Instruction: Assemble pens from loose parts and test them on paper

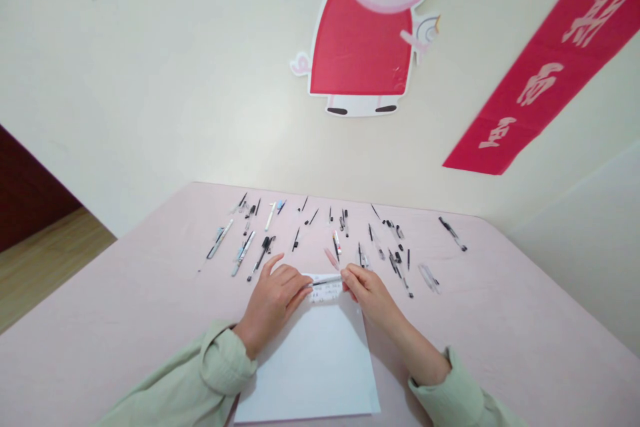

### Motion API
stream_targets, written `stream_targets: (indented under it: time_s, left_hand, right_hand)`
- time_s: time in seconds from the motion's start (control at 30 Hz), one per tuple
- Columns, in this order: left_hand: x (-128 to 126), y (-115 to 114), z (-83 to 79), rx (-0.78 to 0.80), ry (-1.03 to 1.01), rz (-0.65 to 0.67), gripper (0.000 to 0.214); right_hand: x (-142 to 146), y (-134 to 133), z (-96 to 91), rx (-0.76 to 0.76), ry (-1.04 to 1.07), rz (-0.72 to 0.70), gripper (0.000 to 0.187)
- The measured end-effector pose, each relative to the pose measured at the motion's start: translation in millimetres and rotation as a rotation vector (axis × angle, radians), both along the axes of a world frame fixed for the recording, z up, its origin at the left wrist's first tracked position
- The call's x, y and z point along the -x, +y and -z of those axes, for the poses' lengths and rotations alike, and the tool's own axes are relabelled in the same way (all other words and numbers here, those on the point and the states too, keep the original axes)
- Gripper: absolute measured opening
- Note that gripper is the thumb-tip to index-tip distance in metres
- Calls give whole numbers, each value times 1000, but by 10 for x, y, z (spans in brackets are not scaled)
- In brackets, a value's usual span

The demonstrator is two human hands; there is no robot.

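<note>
Your left hand (277,295) and right hand (369,292) pinch opposite ends of a slim pen part (327,281) | above the far end of the paper (315,360) | likely light, stiff, slippery; grip near ends

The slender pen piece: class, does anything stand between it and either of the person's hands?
Nothing visible does. The left hand and the right hand pinch the slender pen piece directly from opposite sides, over the white paper.
</note>
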State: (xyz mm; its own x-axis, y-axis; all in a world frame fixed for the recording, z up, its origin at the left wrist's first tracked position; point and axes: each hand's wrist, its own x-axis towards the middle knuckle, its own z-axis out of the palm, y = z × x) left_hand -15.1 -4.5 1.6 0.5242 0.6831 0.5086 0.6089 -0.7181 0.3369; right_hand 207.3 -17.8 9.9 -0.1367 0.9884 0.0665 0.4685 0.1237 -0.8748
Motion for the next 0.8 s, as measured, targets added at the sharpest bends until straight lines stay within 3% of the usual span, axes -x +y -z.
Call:
stream_targets:
  time_s: [0.13, 0.27, 0.4, 0.47, 0.57, 0.7, 0.8]
  left_hand:
    - [-10, -1, 24, 172, -137, -10, 18]
    - [-35, 17, 18, 493, -524, -132, 22]
    - [-88, 30, -38, 899, -917, -116, 26]
    - [-124, 4, -78, 1034, -1007, -79, 27]
    - [-180, -74, -127, 1108, -907, -30, 29]
    - [-242, -160, -106, 1142, -680, 71, 35]
    - [-272, -179, -44, 1157, -594, 113, 36]
  right_hand:
    - [-7, 26, 79, 23, 100, 48, 42]
    - [-4, 46, 124, 38, 182, 57, 43]
    - [57, -17, 42, 123, 145, -112, 40]
    - [102, -68, -7, 154, 145, -220, 35]
    - [166, -118, -40, 169, 239, -288, 25]
    - [233, -123, -15, 152, 379, -217, 32]
    - [272, -118, 16, 165, 457, -182, 26]
